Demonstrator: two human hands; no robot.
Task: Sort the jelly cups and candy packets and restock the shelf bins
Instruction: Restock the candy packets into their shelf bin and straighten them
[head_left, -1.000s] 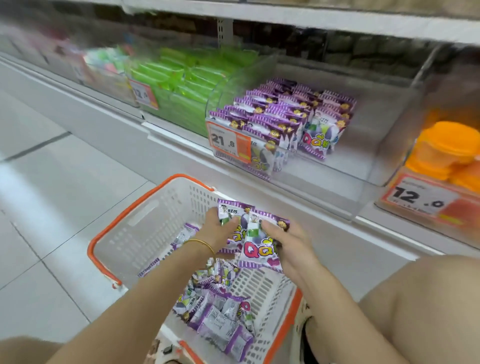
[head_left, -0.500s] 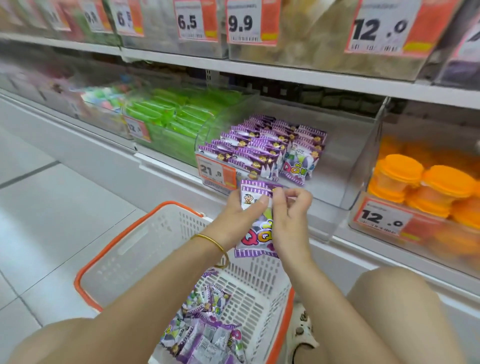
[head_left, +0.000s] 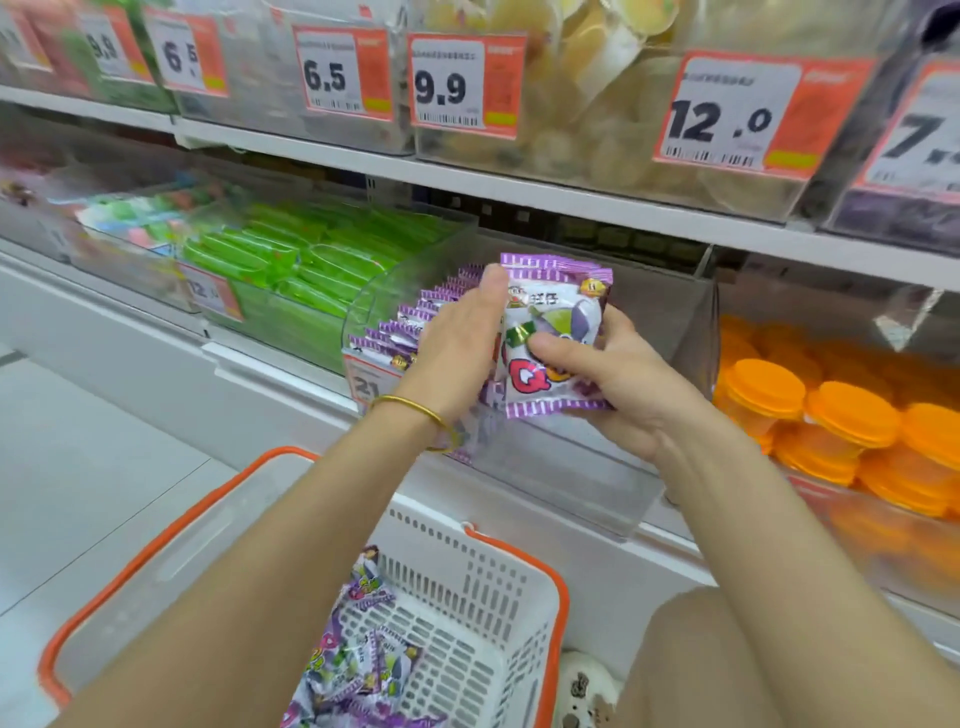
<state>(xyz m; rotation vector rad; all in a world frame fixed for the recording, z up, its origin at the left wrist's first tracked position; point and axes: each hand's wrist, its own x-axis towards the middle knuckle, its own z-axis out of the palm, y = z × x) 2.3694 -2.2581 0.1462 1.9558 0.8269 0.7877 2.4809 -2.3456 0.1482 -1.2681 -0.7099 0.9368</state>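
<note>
I see packets (head_left: 558, 332) upright at frame centre. Left hand (head_left: 457, 345) and right hand (head_left: 623, 389) both grip them. Bin (head_left: 571, 478) gap directly behind, row (head_left: 410, 325) just left.

Row of clear bins (head_left: 571, 483) on white shelf (head_left: 280, 389)

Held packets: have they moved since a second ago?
Yes. The packets moved up and forward, from over the basket to the front of the bin.
</note>
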